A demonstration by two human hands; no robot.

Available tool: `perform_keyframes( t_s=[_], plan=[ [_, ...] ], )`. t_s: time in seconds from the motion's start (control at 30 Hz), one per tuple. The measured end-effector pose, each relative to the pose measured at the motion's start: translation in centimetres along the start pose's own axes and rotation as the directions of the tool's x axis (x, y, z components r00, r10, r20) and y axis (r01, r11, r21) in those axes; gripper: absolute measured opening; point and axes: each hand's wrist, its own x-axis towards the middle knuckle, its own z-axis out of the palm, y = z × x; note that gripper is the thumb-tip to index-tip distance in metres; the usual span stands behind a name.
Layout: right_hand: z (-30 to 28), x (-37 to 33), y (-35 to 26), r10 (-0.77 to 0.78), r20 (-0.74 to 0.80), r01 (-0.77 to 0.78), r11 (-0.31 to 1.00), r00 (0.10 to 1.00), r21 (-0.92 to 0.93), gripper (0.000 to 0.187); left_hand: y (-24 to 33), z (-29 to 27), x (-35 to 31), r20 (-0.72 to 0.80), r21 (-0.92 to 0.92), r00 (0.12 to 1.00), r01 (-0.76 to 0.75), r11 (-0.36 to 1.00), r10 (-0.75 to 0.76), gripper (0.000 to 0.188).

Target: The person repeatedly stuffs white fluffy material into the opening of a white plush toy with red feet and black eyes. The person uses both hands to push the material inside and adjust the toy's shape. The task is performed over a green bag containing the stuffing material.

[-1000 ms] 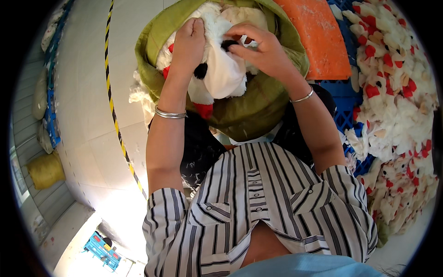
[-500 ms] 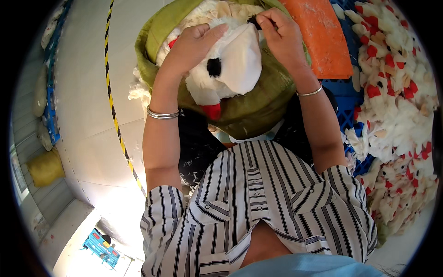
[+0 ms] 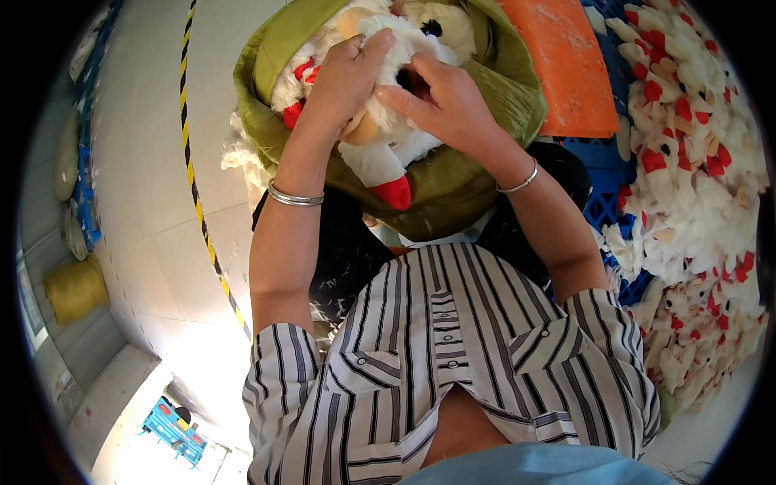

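Observation:
A white plush toy skin point(image 3: 414, 146), limp and unstuffed, lies across my lap side of an olive-green sack point(image 3: 457, 182). Its one limb ends in a red tip point(image 3: 393, 193) that hangs over the sack's near rim. My left hand point(image 3: 349, 81) grips the plush from the left, thumb laid over the white fur. From the right, my right hand point(image 3: 446, 99) closes on the same piece, its thumb and fingers around a dark spot partly hidden by them. More plush pieces point(image 3: 440, 28) with black, beige and red patches fill the sack behind my hands.
An orange sheet point(image 3: 562, 69) lies right of the sack, beside blue plastic crates point(image 3: 605, 190). A large heap of white and red plush pieces point(image 3: 687, 162) covers the far right. Yellow-black tape point(image 3: 189, 137) runs along the floor at left, with a yellow bundle point(image 3: 75, 291) beyond.
My right hand has come down and left, nearer my left hand. The plush has been turned: its smooth white inner side is replaced by fur, and the red-tipped limb shows more.

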Motion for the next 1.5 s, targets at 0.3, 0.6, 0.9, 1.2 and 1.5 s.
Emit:
perform_keyframes(
  t_s=[0.3,0.6,0.9,1.2,1.5],
  plan=[
    [-1.1,0.3,-0.3,-0.085,-0.088,0.099,0.979,0.993,0.179,0.044,2.5,0.8,-1.5,0.083,-0.204,0.989,0.140,0.969,-0.125,0.045],
    [-5.1,2.0,4.4,0.290,-0.013,-0.230,0.784,0.957,0.577,0.027,1.9,-1.5,0.0,-0.194,-0.530,0.977,-0.031,0.848,-0.085,0.040],
    [-1.7,1.6,2.9,0.272,0.069,-0.263,0.783,0.960,0.564,0.021,0.5,-0.3,0.6,-0.144,-0.555,0.986,-0.009,0.832,-0.086,0.032],
    [-0.6,0.4,1.8,0.087,0.287,-0.239,0.798,0.954,0.554,0.037,1.5,0.3,-0.1,-0.263,-0.537,0.964,-0.166,0.827,0.022,0.028],
    [-1.8,0.6,1.5,0.249,0.377,-0.451,0.462,0.892,0.763,0.023,1.1,2.2,-0.5,-0.155,-0.494,0.984,-0.158,0.855,0.092,0.030]
  ],
)
